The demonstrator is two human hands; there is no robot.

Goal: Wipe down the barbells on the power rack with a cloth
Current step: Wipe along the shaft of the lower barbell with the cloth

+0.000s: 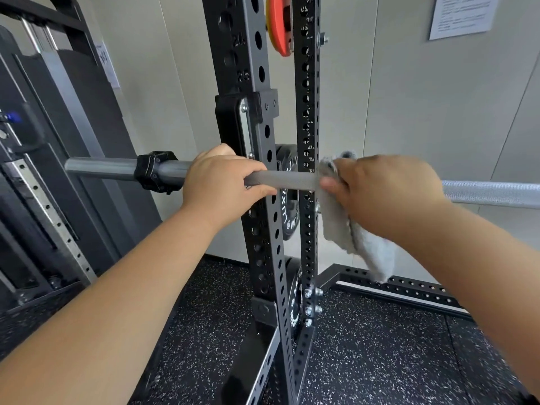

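item: barbell (292, 180). steel bar, knurled shaft, lying level across the power rack (242, 68) at about the middle of its front upright, in front of a black hook bracket (233, 121). the sleeve end runs out to the left with a black collar (156, 172) clamped on it; the shaft runs off the right edge of the view.

item: left hand (219, 182). overhand on the shaft just right of the collar, fingers (257, 166) curled over the top and thumb under, closed tight round the bar.

item: right hand (385, 188). on the shaft to the right of the uprights, near the left hand with a short bare stretch of knurling between them. fingers closed round the cloth and the bar inside it. slightly blurred.

item: cloth (344, 229). pale grey, fluffy. upper part bunched against the bar under the right hand, the rest hanging loose below it.

other: rear upright (306, 83) with numbered holes; red plate (279, 24) high between the uprights; black plate (287, 211) behind the bar; black speckled rubber floor (380, 346); dark machine (43, 171) at left; printed notice (464, 14) on the wall.
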